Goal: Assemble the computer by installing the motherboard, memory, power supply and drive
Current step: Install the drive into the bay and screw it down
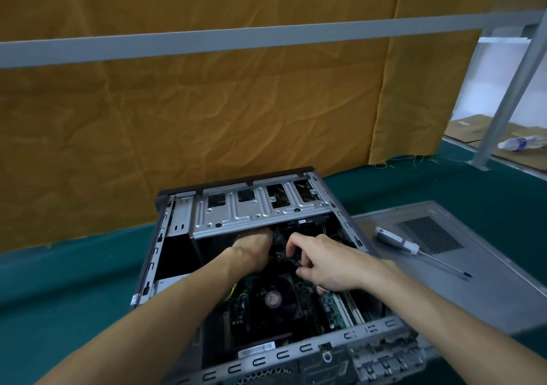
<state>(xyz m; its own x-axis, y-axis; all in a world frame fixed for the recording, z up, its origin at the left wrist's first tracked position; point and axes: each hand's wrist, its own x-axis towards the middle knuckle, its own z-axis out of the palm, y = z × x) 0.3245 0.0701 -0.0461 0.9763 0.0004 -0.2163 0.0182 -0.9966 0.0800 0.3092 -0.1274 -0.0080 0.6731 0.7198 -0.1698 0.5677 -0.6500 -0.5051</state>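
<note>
Taking the open computer case [154, 254] as your landmark, the near wall with its row of slots lay closest to you, and just inside it sat the motherboard [334, 310], already down on the case floor, with the cooler fan [273, 297] on it and the memory sticks [350, 307] standing in their slots to the fan's right, their long axis running away from you. Both your forearms crossed over that near wall and reached toward the case's middle. Your right hand [328, 266] hung above the board just beyond the fan, knuckles up and wrist bent down, its thumb and fingers pinching a thin black cable [288, 259]. The cable ran from that pinch leftward and away, toward your left hand [254, 244], which was the deeper of the two. That hand was pushed in under the lip of the metal drive cage [254, 207] at the far end of the case, its fingers hidden, so whether it gripped anything I cannot tell. By my reading, the coming move turned on guiding the cable's end to a socket below the cage, and the left hand was nearer to it. Right of the case, the removed side panel [488, 266] lay flat with a screwdriver [414, 248] on it.
</note>
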